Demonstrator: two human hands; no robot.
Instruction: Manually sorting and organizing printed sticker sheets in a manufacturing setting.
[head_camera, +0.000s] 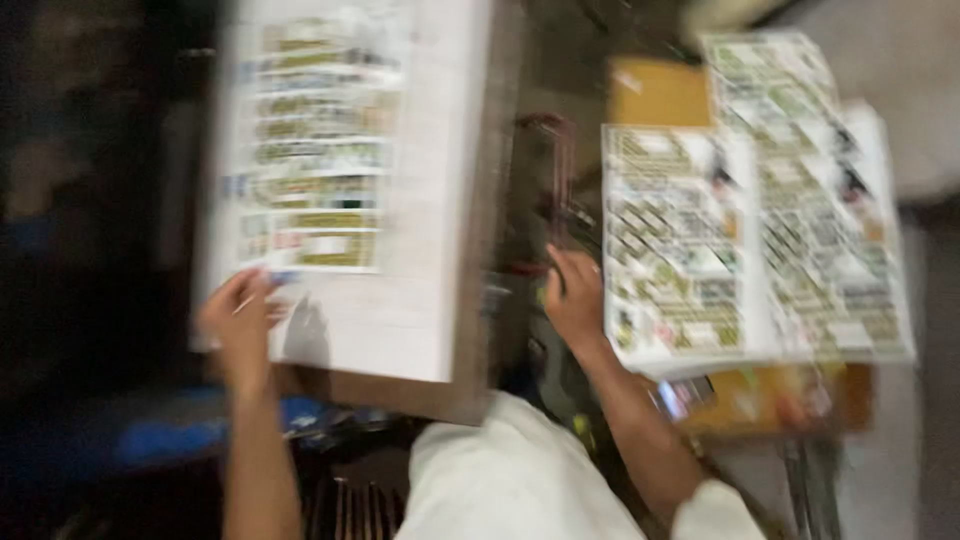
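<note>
The left hand (240, 318) is raised on a bare, upright forearm, fingers spread and curled forward with the back toward the camera. The right hand (573, 295) reaches forward from a bent arm in a white sleeve, fingers loosely curled; blur hides its exact grip

left hand (240, 325): bare, forearm bare | right hand (575, 300): bare, white sleeve at elbow | torso: white garment
</note>
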